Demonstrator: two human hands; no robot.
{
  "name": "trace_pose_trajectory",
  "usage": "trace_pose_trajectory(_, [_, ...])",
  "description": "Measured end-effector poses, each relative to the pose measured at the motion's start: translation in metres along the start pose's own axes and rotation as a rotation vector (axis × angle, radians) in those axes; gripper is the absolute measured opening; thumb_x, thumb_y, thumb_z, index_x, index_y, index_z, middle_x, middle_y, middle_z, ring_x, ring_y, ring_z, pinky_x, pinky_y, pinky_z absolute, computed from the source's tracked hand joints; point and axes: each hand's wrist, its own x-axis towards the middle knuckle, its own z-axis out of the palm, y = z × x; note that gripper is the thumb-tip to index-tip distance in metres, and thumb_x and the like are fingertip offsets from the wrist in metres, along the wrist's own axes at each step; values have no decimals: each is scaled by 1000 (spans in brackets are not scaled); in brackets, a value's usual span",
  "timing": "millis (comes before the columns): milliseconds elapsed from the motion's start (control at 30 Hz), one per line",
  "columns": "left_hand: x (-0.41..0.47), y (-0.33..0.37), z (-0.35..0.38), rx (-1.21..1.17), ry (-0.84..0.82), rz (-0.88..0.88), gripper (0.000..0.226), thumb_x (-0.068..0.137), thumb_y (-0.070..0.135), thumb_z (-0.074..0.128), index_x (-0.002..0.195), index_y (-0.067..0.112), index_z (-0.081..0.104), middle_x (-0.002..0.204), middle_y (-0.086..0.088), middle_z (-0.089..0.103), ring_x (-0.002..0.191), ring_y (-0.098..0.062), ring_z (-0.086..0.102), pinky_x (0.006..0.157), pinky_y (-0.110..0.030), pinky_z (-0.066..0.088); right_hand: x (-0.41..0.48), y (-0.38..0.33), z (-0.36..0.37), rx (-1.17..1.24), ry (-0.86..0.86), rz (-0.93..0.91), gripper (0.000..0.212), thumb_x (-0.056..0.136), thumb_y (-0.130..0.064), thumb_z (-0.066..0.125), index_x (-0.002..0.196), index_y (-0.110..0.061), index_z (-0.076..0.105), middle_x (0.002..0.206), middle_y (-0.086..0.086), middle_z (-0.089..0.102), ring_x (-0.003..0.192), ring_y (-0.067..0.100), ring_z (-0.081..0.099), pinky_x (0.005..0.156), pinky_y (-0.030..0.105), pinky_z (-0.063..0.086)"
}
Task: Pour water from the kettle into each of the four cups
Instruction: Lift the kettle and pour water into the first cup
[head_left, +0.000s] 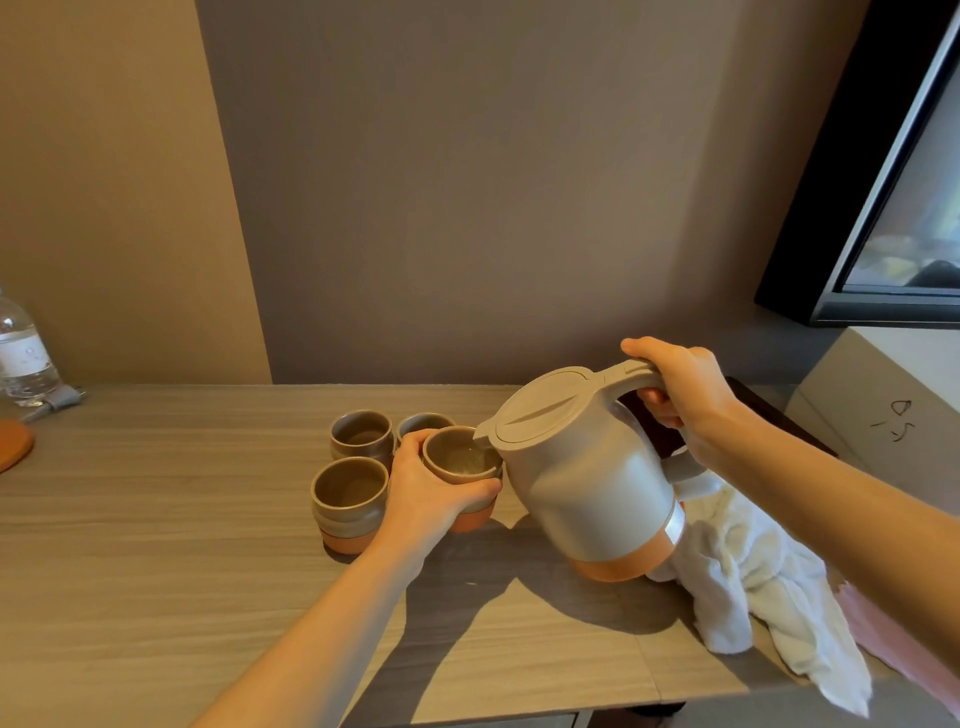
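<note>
We hold the grey kettle (587, 483) up in the air, tipped over to the left, near the middle of the table (156, 545). It has an orange band at the bottom and its lid is shut. Our right hand (680, 395) is wrapped tight around the kettle's handle, with the thumb on top. The spout sits right over the rim of the cup we are filling (460, 467), and we can see a little water shining inside it. Our left hand (431, 483) is curled around this cup, fingers pressed on its side, and the cup is lifted a bit off the table. Three more cups stand just beside it, toward the back edge of the table: the near left cup (349, 501), the far left cup (362, 435), and the far cup (423, 423) peeking out behind our left hand. A white towel (753, 587) lies crumpled by the right edge, under our right arm. A water bottle (23, 353) stands at the far left corner.
</note>
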Motion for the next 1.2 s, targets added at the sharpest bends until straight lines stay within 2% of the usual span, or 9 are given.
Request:
trace_pose_trajectory(133, [4, 1, 2, 13, 14, 0, 86, 57, 32, 93, 124, 36, 39, 120, 12, 53, 111, -14, 51, 92, -32, 50, 2, 10, -2, 64, 22, 29, 31, 91, -32, 60, 68, -11, 60, 39, -6, 47, 32, 5, 39, 40, 16, 32])
trace_pose_trajectory(367, [11, 10, 4, 44, 47, 24, 87, 56, 31, 94, 120, 37, 35, 115, 13, 49, 107, -11, 48, 81, -23, 43, 4, 24, -6, 222, 55, 61, 34, 91, -28, 58, 62, -10, 56, 35, -5, 45, 31, 6, 35, 40, 17, 30])
trace_pose_trajectory(567, [16, 10, 8, 59, 70, 16, 87, 56, 31, 94, 119, 36, 35, 117, 12, 49, 109, -12, 48, 84, -24, 45, 6, 30, -7, 277, 87, 39, 34, 90, -27, 58, 61, -8, 57, 36, -5, 44, 31, 6, 34, 40, 17, 31])
trace_pose_trajectory(700, [14, 2, 10, 88, 67, 26, 91, 54, 36, 94, 121, 38, 33, 120, 12, 48, 111, -11, 47, 91, -29, 48, 9, 35, -9, 326, 123, 58, 26, 89, -27, 58, 75, -6, 62, 37, -5, 47, 30, 6, 37, 33, 14, 31])
trace_pose_trajectory(833, [10, -7, 12, 120, 52, 12, 89, 56, 33, 93, 121, 35, 33, 118, 12, 47, 110, -10, 46, 95, -31, 47, 13, 42, -11, 327, 150, 79, 26, 88, -29, 60, 83, -5, 65, 42, -4, 50, 31, 6, 40, 34, 13, 32])
trace_pose_trajectory(1000, [10, -22, 16, 129, 67, -81, 97, 54, 30, 94, 131, 28, 36, 125, 7, 50, 118, -16, 48, 101, -38, 47, 14, 50, -13, 336, 158, 90, 24, 89, -30, 61, 82, -7, 66, 48, -2, 54, 33, 6, 42, 34, 12, 33])
trace_pose_trajectory(1100, [10, -33, 19, 141, 81, -117, 97, 52, 29, 95, 130, 27, 37, 127, 4, 51, 121, -19, 49, 100, -39, 47, 14, 52, -13, 343, 156, 87, 24, 89, -30, 60, 81, -8, 66, 56, 1, 55, 34, 6, 42, 35, 12, 33])
trace_pose_trajectory(1200, [7, -42, 21, 146, 99, -123, 93, 50, 28, 96, 122, 31, 37, 124, 4, 52, 117, -17, 49, 95, -35, 49, 14, 54, -13, 356, 147, 78, 24, 89, -29, 60, 76, -9, 66, 49, -2, 56, 35, 6, 41, 35, 12, 32])
